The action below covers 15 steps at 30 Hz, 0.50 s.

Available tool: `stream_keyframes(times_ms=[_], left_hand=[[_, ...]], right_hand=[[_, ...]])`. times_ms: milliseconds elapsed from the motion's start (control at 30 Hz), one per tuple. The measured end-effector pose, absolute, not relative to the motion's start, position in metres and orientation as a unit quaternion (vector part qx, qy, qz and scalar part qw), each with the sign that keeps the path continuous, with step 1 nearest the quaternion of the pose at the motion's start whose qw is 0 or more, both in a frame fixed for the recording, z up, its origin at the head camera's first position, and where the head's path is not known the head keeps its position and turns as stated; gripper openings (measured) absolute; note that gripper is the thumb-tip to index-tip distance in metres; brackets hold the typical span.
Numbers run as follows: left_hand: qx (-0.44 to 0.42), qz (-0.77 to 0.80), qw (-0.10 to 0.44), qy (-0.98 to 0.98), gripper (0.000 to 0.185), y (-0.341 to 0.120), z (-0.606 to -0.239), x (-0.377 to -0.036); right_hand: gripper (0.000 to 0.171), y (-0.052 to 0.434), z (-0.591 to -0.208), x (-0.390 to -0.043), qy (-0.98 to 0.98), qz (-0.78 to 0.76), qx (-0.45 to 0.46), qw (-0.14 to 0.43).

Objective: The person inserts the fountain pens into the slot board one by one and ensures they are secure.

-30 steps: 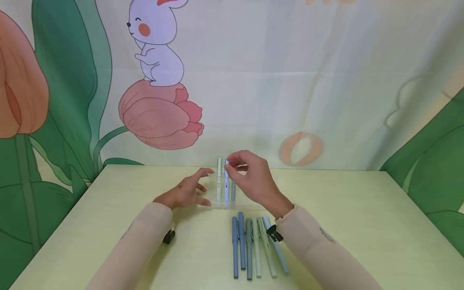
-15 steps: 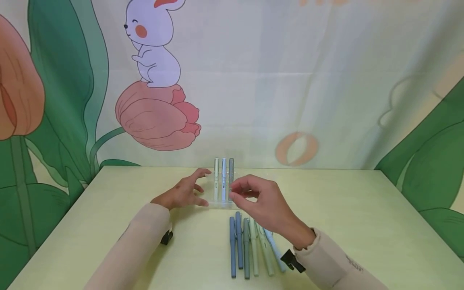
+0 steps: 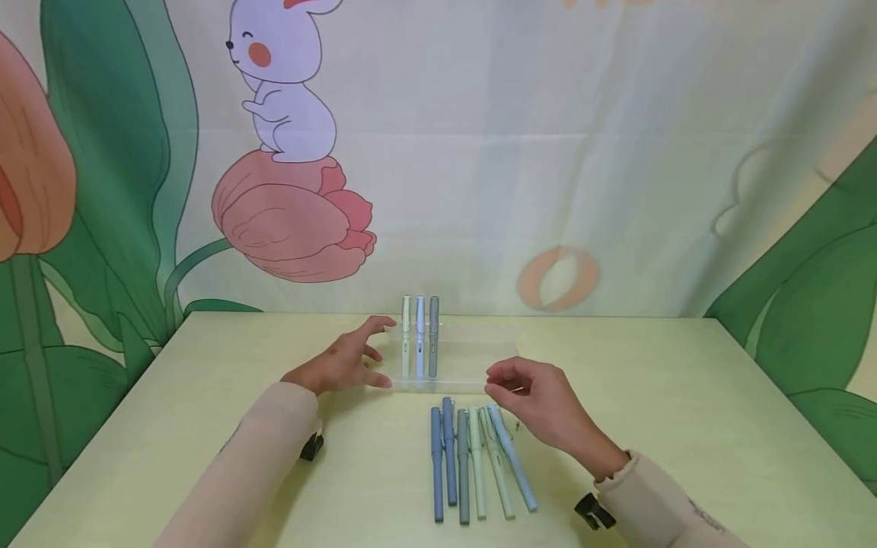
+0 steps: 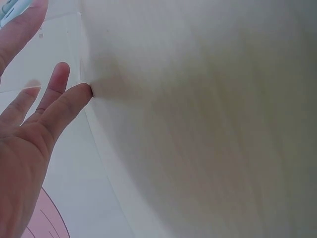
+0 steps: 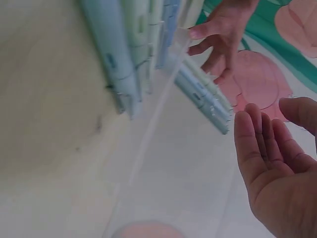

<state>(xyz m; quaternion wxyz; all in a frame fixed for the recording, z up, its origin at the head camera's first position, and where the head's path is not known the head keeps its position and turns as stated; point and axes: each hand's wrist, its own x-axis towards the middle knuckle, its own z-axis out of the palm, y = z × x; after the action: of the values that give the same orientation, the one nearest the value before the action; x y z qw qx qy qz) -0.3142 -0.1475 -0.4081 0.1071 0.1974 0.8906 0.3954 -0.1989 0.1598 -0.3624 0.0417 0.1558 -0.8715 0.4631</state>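
A clear acrylic pen stand [image 3: 462, 386] holds three capped pens side by side at its left end: a pale green pen [image 3: 406, 354], a light blue pen [image 3: 420, 358] and a grey pen [image 3: 433, 354]. My left hand [image 3: 336, 364] spans the stand's left end, thumb at the front corner and index finger at the back one. Its fingers are spread in the left wrist view. Beside the stand's front right corner hovers my right hand [image 3: 537, 396], fingers loosely bent and nothing in them; the right wrist view shows the palm bare.
In front of the stand lies a row of several loose pens: dark blue [image 3: 438, 464], grey-green [image 3: 464, 468], pale green [image 3: 478, 464] and light blue [image 3: 514, 460]. A curtain [image 3: 651, 190] with a printed rabbit and tulips hangs behind the table [image 3: 637, 358].
My right hand has let go at the pens in the stand and moved right and toward me, uncovering the grey pen and the stand's right part. My left hand stays at the stand's left end.
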Motion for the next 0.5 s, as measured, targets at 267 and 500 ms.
stream_keyframes(times_ms=[267,500], left_hand=[[0.196,0.397,0.108,0.890,0.097,-0.149,-0.409,-0.314],[0.202,0.396,0.104,0.890,0.097,-0.149,-0.409,-0.315]], right_hand=[[0.013,0.167,-0.380,-0.210,-0.893,0.434,0.116,0.024],[0.014,0.170,-0.392,-0.222,-0.909,0.404,0.099,-0.013]])
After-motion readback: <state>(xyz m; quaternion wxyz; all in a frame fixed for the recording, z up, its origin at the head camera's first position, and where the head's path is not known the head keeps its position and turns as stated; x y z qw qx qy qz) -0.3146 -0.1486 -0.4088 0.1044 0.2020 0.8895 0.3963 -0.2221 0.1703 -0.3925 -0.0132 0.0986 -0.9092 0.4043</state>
